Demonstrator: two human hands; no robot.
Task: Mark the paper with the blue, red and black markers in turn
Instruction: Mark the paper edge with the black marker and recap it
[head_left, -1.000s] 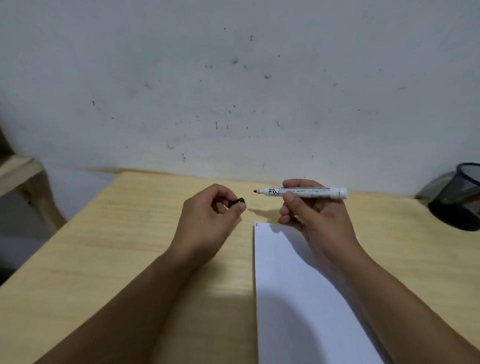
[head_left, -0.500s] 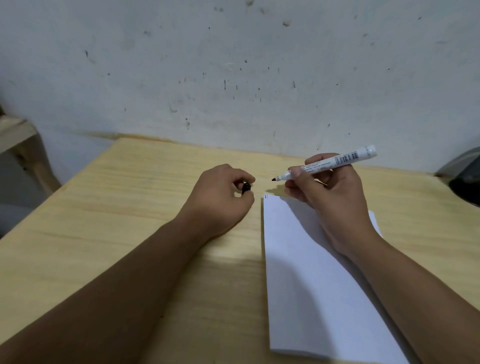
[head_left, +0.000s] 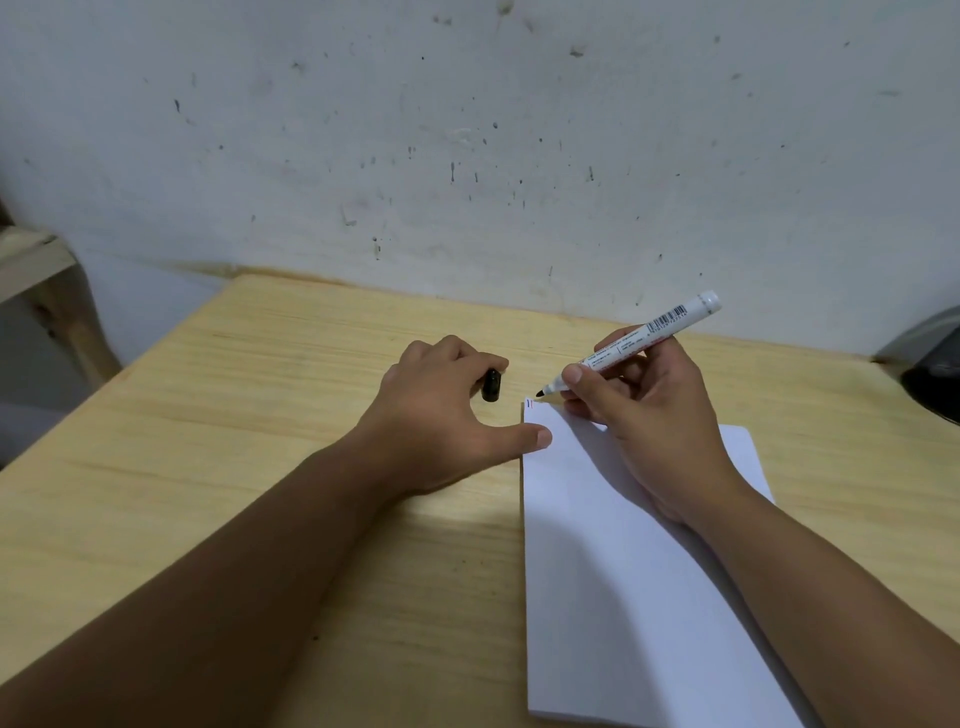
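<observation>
A white sheet of paper (head_left: 613, 561) lies on the wooden table (head_left: 249, 467), right of centre. Its top left corner carries two short marks, one blue and one red. My right hand (head_left: 644, 415) grips an uncapped black marker (head_left: 634, 343) with a white barrel, tilted, with its black tip just above that corner. My left hand (head_left: 441, 410) rests on the table left of the paper. Its fingers pinch the black cap (head_left: 491, 385), and its thumb presses the paper's left edge.
A dark mesh pen holder (head_left: 935, 379) lies at the table's far right edge, partly cut off. A stained white wall runs right behind the table. A wooden piece of furniture (head_left: 36, 265) stands off the table's left side.
My right hand tilted the marker from level to tip-down and lowered it to the paper's top left corner. My left hand came down onto the table with the cap, thumb now on the paper.
</observation>
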